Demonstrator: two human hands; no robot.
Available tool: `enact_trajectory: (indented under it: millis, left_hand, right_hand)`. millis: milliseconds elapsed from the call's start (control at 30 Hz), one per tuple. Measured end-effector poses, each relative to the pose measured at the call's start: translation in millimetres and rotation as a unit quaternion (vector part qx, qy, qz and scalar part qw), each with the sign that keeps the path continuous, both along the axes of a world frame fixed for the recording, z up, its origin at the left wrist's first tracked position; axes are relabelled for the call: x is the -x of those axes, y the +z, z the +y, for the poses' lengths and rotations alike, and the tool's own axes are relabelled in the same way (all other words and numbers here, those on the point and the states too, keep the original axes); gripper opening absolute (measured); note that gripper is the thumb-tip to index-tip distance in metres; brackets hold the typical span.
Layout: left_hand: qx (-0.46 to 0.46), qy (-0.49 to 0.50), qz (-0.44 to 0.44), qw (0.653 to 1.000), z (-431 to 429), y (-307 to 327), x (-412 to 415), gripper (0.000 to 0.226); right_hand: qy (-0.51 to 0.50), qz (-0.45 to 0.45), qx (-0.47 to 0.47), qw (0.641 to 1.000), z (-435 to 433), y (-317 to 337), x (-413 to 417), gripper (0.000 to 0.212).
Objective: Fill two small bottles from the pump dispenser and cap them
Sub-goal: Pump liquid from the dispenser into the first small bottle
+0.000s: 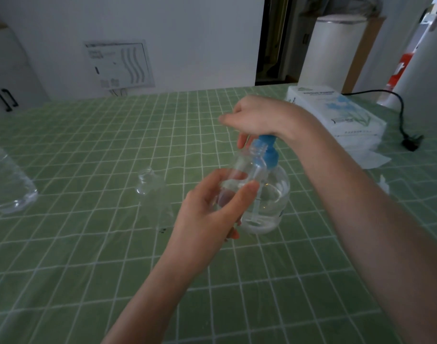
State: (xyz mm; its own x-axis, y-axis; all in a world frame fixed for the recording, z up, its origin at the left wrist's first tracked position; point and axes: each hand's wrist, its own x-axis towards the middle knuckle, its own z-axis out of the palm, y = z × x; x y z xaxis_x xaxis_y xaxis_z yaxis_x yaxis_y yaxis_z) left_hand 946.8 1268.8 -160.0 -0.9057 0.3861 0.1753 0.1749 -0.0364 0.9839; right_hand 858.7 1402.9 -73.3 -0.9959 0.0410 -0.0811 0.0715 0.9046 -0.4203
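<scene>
Left hand (212, 207) is nearest, above the table (88, 269) centre, fingers and thumb wrapped round the lower half of a small clear bottle (247, 167). The bottle is uncapped, tilted, held off the table, its mouth right under the nozzle of the blue pump head (269, 150). Can't tell how much liquid is in it, the fingers cover it.

Right hand (257, 115) lies on top of the pump head, fingers bent, thumb hanging beside the nozzle; can't tell if it clasps or only presses.

Pump dispenser (272, 202) stands just behind the left hand, round and clear, with clear liquid low in it and the dip tube visible.

Second small bottle (150, 184) stands upright left of the hands, open, looks empty.

A large clear bottle (6, 184) with clear liquid is at the left edge, cut off by the frame.

Tissue pack (336, 112) sits at the far right corner, partly hidden by the right forearm, with a black cable (401, 112) and its plug (412, 141) beside it.
</scene>
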Motion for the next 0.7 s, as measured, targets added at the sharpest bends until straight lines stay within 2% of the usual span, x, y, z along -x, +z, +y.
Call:
enact_trajectory:
  millis: [267,467,700]
  left_hand:
    - [-0.001,0.007,-0.005,1.000,0.4,-3.2,2.4,0.020]
    - [0.000,0.002,-0.016,1.000,-0.3,-6.4,3.0,0.017]
    - [-0.009,-0.004,-0.007,1.000,-0.2,-3.1,3.5,0.018]
  right_hand:
    - [-0.006,-0.025,0.024,0.999,-0.6,-3.5,1.6,0.042]
    - [-0.001,-0.029,0.009,1.000,-1.5,-10.0,1.2,0.043]
    - [-0.002,-0.005,0.033,0.999,-0.2,-2.0,0.4,0.041]
